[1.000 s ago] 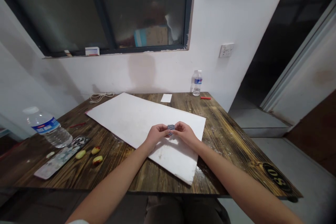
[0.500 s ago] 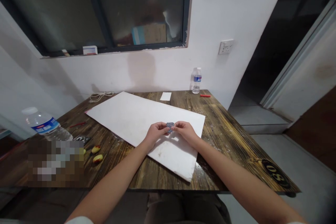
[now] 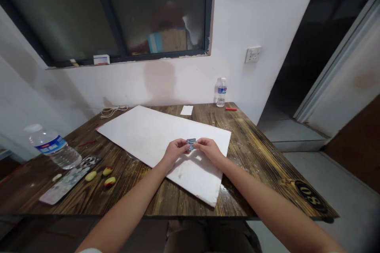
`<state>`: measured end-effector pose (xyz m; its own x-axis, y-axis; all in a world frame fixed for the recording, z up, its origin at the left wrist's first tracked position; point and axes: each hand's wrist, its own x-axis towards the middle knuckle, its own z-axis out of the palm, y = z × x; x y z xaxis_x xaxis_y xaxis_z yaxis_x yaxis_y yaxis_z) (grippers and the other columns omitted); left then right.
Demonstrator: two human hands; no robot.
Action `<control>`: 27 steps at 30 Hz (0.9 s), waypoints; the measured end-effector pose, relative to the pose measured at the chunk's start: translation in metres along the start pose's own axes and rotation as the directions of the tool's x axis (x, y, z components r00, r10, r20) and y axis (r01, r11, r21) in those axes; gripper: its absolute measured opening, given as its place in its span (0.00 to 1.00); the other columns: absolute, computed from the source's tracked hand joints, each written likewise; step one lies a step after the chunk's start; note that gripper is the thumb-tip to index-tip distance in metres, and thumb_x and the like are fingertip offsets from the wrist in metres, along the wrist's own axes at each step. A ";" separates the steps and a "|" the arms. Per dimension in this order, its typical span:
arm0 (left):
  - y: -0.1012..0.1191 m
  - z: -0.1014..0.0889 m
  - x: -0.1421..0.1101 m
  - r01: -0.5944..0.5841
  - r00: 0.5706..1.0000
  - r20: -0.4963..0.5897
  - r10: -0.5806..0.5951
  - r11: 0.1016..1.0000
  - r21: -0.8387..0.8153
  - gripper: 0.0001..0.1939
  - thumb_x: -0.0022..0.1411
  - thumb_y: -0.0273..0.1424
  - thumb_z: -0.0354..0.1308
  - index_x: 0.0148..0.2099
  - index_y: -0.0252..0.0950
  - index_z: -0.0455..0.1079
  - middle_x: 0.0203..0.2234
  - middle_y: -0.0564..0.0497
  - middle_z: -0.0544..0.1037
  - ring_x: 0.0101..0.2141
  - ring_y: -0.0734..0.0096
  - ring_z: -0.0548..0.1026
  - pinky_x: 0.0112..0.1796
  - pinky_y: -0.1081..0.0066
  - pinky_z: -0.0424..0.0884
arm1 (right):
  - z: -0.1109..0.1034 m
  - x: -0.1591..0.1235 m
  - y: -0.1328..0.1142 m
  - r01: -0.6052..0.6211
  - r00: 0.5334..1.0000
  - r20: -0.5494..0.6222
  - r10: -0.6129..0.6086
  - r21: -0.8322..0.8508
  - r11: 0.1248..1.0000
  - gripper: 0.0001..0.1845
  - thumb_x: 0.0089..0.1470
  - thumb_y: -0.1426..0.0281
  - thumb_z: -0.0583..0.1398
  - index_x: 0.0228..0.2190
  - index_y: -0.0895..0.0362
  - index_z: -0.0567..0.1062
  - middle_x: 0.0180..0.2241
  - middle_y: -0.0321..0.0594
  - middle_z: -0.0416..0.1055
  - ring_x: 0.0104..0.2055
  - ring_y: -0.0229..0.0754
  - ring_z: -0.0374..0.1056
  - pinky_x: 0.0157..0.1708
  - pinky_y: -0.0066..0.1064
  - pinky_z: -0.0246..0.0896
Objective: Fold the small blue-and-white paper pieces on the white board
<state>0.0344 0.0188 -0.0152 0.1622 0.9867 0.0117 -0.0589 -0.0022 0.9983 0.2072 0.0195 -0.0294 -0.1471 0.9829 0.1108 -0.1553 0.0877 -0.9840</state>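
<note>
Between my two hands, above the white board (image 3: 148, 134), is a small flat blue piece (image 3: 190, 143) with pale markings. It is too small in view for me to name its kind. My left hand (image 3: 175, 151) pinches its left edge between thumb and fingers. The right edge is pinched in the same way by my right hand (image 3: 210, 150). My fingertips cover both sides of the piece. Shadows of my hands fall on the board just below.
Left on the wooden table (image 3: 252, 158) are a large water bottle (image 3: 56, 148), a patterned flat case (image 3: 69, 182) and several yellow-brown fruits (image 3: 109, 182). Toward the wall are a white cable (image 3: 113, 110), a paper slip (image 3: 187, 110), a small bottle (image 3: 221, 93) and a red stick (image 3: 230, 109).
The blue piece has turned slightly, so more of its marked face shows. Both hands keep hold of it in nearly the same place. The camera view has shifted a little.
</note>
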 end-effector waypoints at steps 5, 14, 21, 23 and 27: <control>0.002 0.000 0.000 0.006 1.000 -0.030 -0.006 1.000 -0.027 0.18 0.41 0.37 0.72 0.31 0.32 0.72 0.25 0.51 0.78 0.24 0.74 0.74 0.31 0.71 0.72 | -0.001 0.000 0.000 0.019 1.000 -0.024 -0.020 -0.018 1.000 0.17 0.38 0.58 0.68 0.21 0.58 0.73 0.20 0.34 0.69 0.24 0.35 0.59 0.27 0.29 0.53; -0.002 -0.003 0.001 -0.002 0.998 0.055 0.003 1.000 -0.007 0.22 0.44 0.39 0.70 0.41 0.32 0.76 0.35 0.45 0.80 0.30 0.72 0.76 0.34 0.71 0.72 | -0.001 0.002 0.002 0.008 1.000 -0.003 -0.008 -0.011 1.000 0.17 0.38 0.57 0.68 0.22 0.58 0.74 0.21 0.35 0.71 0.24 0.35 0.60 0.27 0.29 0.54; -0.003 -0.003 -0.001 0.007 0.994 0.112 -0.018 0.996 0.094 0.18 0.49 0.40 0.67 0.38 0.32 0.78 0.31 0.46 0.80 0.28 0.73 0.74 0.33 0.72 0.71 | -0.001 0.000 0.001 0.011 0.999 0.040 -0.009 -0.036 0.999 0.17 0.38 0.58 0.68 0.24 0.58 0.75 0.21 0.34 0.70 0.24 0.35 0.60 0.27 0.29 0.54; -0.003 -0.002 -0.001 0.001 0.996 0.090 -0.011 0.994 0.109 0.17 0.48 0.40 0.67 0.37 0.32 0.78 0.30 0.47 0.80 0.27 0.73 0.74 0.32 0.72 0.71 | -0.001 0.001 0.003 0.017 0.999 0.043 -0.015 -0.037 0.999 0.18 0.38 0.56 0.68 0.24 0.58 0.75 0.21 0.34 0.70 0.24 0.35 0.60 0.27 0.29 0.54; -0.004 -0.003 0.001 -0.008 0.999 0.050 0.003 0.994 0.108 0.16 0.46 0.40 0.69 0.32 0.32 0.76 0.26 0.49 0.78 0.27 0.72 0.74 0.32 0.72 0.70 | -0.001 0.003 0.005 0.028 0.998 0.056 -0.026 -0.036 0.999 0.19 0.37 0.55 0.68 0.23 0.58 0.74 0.21 0.33 0.70 0.23 0.35 0.60 0.26 0.28 0.54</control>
<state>0.0317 0.0201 -0.0194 0.2107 0.9774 0.0171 0.0463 -0.0274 0.9986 0.2067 0.0227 -0.0345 -0.1977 0.9696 0.1443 -0.1239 0.1214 -0.9848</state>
